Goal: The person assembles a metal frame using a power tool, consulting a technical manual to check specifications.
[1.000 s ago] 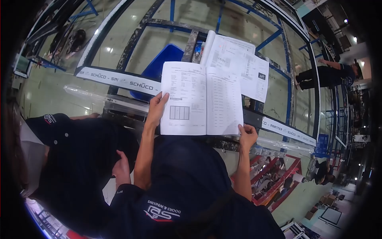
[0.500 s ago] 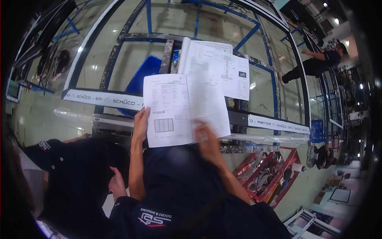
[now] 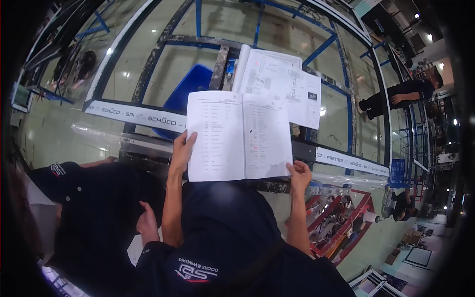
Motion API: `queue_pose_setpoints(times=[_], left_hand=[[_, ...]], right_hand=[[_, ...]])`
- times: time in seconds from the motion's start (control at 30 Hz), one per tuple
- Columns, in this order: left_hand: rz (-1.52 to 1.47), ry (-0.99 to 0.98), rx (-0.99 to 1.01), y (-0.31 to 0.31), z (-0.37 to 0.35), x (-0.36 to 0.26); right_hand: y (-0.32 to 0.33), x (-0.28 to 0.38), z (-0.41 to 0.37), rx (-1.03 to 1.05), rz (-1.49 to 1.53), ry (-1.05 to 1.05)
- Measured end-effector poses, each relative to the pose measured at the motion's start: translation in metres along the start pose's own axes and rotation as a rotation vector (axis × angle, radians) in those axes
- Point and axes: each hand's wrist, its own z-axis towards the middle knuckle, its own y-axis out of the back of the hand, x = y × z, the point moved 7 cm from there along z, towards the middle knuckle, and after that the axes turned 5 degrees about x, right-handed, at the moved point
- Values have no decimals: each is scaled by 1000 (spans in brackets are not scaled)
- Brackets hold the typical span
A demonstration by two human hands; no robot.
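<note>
The left hand (image 3: 182, 148) and the right hand (image 3: 299, 173) each pinch one side of the open booklet (image 3: 240, 136). It is held up over a metal frame (image 3: 133, 115). More papers (image 3: 282, 81) lie behind it. The floor (image 3: 54, 123) is shiny.

Beyond the grip of left hand (image 3: 182, 151) and right hand (image 3: 299, 174) on the booklet (image 3: 240, 136), a second document (image 3: 282, 81) and a taped frame profile (image 3: 133, 115) obstruct passage. A co-worker (image 3: 94, 208) crowds the left side. The right side is open above the red trolley (image 3: 341, 222).
</note>
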Motion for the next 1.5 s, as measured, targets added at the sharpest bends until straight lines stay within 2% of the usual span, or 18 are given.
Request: queue_pose_setpoints(times=[0.1,0.2,0.3,0.33,0.37,0.4,0.43,0.53,0.57,0.63,0.67,0.7,0.73,0.8,1.0,1.5], left_hand=[[36,40,-6,1,-3,-3],[56,38,1,-4,-4,-7],[6,30,49,-3,1,2],[-26,31,70,-2,3,9],[-67,34,86,-1,5,15],[-92,42,90,-1,5,18],[-101,52,81,0,7,20],[-85,87,0,9,10,32],[-88,97,-26,13,12,38],[-86,114,-64,22,14,48],[-86,121,-73,21,14,52],[-95,119,-72,19,15,48],[-99,116,-68,19,13,47],[-108,106,-57,16,12,43],[-112,90,-44,15,10,39],[-102,86,-29,12,6,34]], right_hand=[[5,5,-2,-28,31,-49],[5,48,-15,-167,-410,191],[-41,133,-61,-344,-745,634],[-67,143,-74,-113,-682,571],[-99,155,-93,293,-369,504],[-126,163,-114,806,-53,289],[-141,170,-137,1260,176,186],[-118,138,-98,778,-98,316],[-99,121,-74,471,-261,408],[-57,71,-41,34,-718,562],[-41,44,-22,52,-621,470],[-31,46,-18,69,-574,348],[-18,28,-10,-13,-538,307],[-4,18,-7,7,-322,76],[7,8,-1,-59,-84,48],[8,17,0,-57,-148,136]])
